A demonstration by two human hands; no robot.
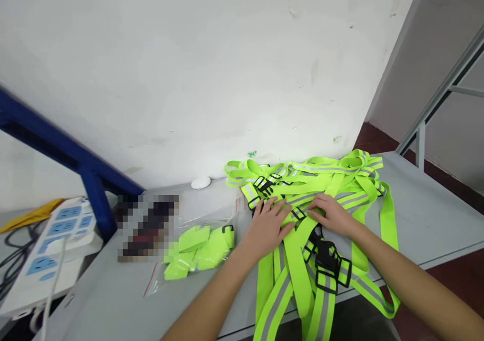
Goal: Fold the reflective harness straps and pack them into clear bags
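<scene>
Neon webbing straps [298, 260], flat, grey-striped, tangled beneath both hands; left hand [269, 225], fingers spread on them; right hand [328, 212], fingers curled at a strap. Glossy plastic bag [196, 248], left of left hand.

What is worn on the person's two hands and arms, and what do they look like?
The left hand and the right hand are bare, with no gloves. The left forearm and the right forearm show no sleeves. No watch, bracelet or ring is visible.
</scene>
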